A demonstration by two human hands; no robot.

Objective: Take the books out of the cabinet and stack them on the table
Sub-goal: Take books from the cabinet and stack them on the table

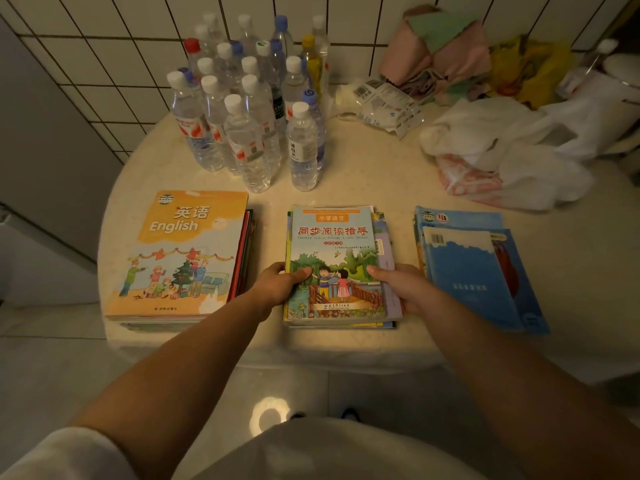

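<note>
Lower books in middle stack of paperback textbooks [337, 265] mostly hidden under green picture cover. Your left hand [280, 282] and right hand [401, 285] grip stack's side edges, thumbs on top cover, fingers curled underneath out of sight. Stack sits at round cream desk's [363, 181] near edge, long axis pointing away from you, between orange English-book pile [180, 254] and blue-book pile [474, 268].

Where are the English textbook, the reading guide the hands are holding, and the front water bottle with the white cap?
English textbook [176, 252], head view, middle of its orange cover.
Reading guide [334, 247], head view, upper cover below the title.
Front water bottle [303, 150], head view, on its label.
</note>
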